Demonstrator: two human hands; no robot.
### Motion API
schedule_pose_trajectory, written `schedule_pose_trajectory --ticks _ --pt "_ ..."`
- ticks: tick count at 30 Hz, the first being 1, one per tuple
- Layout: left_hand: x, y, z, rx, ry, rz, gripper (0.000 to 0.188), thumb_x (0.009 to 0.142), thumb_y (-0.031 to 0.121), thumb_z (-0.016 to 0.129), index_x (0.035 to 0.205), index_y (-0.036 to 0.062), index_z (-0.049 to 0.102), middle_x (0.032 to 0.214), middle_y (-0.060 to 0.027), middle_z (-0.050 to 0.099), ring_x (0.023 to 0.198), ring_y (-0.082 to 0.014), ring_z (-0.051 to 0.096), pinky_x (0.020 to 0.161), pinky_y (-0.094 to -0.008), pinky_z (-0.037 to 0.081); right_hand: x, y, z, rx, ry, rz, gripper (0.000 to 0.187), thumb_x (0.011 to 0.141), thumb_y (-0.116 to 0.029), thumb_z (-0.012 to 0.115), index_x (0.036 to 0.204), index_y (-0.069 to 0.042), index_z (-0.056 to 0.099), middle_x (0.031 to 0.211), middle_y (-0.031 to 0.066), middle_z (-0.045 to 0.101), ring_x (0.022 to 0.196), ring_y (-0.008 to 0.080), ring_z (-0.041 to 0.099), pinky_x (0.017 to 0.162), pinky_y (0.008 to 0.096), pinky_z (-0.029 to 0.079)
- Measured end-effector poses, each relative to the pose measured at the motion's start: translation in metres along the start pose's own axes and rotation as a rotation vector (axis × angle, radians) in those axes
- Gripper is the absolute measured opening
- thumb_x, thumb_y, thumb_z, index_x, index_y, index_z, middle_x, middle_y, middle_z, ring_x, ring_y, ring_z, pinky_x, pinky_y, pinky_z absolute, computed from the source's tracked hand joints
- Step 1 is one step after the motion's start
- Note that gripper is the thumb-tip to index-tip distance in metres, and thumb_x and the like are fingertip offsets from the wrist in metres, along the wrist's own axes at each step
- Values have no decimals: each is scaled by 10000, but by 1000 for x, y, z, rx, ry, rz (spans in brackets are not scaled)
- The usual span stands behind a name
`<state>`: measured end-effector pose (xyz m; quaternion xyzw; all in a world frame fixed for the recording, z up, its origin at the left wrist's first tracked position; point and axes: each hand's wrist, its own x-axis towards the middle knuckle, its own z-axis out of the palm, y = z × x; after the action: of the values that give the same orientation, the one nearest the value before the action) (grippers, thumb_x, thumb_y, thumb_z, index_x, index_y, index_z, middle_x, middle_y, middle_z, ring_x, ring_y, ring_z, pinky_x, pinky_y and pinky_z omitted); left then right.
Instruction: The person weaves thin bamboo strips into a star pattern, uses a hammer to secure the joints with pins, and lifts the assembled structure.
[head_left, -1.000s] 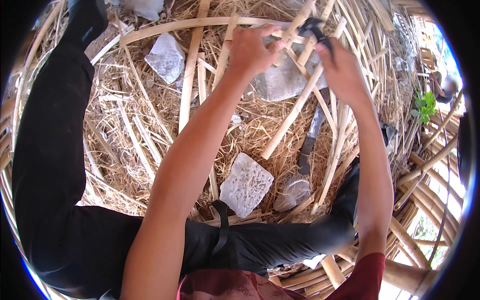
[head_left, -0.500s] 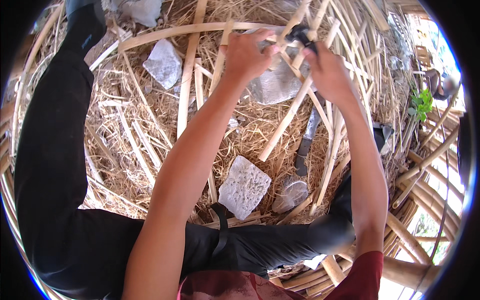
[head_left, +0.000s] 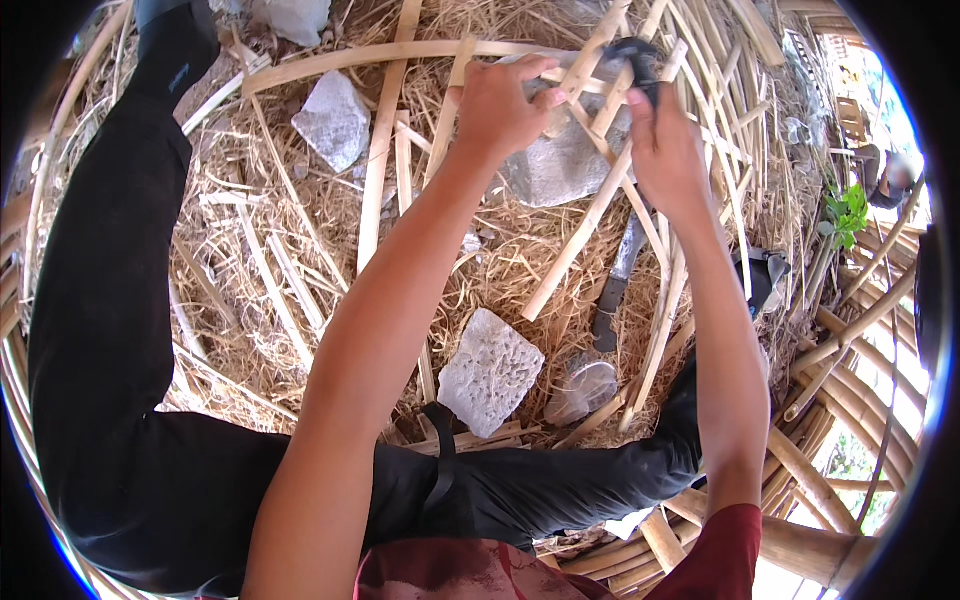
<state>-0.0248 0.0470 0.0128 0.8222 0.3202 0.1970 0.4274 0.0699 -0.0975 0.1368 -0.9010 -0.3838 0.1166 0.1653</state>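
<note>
Both hands work at the far side of the scene, where split bamboo strips (head_left: 600, 60) cross one another over a straw-covered floor (head_left: 300, 300). The left hand (head_left: 505, 105) is closed around a crossing of those strips, fingers curled over the top and thumb toward the right. The right hand (head_left: 665, 150) sits just beside it to the right, closed on a dark tool (head_left: 640, 60) whose black end pokes out above the knuckles against the strips; what kind of tool it is cannot be told. Under the hands lies a large grey stone (head_left: 560, 170). Nearer, a pale flat stone (head_left: 490, 372) rests on the straw, and to its right a long knife (head_left: 615, 285) with a dark handle lies pointing away. Another grey stone (head_left: 333, 120) lies far left. The person's legs in black trousers (head_left: 110, 330) stretch along the left and across the near side.
</note>
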Motion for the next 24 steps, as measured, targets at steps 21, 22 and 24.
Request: schedule_pose_trajectory --ticks 21,22,24 --pt "-8 1 5 79 17 5 436 901 409 773 1318 305 706 1228 -121 744 1223 -342 643 1123 -657 335 0 17 10 86 148 -48 405 1112 -366 418 1099 33 490 715 241 670 662 408 702 607 523 529" --pt "-2 1 4 36 -8 -2 440 897 415 773 1319 307 705 1230 -116 743 1230 -348 635 1130 -659 325 3 16 12 -42 24 12 414 1116 -367 409 1110 39 489 717 213 669 650 361 698 576 500 517" --pt "4 -3 4 -99 -28 31 449 891 425 773 1321 315 702 1242 -106 740 1215 -366 633 1136 -668 315 6 15 8 -167 -273 8 407 1116 -353 419 1125 51 469 738 221 675 700 365 718 588 496 525"
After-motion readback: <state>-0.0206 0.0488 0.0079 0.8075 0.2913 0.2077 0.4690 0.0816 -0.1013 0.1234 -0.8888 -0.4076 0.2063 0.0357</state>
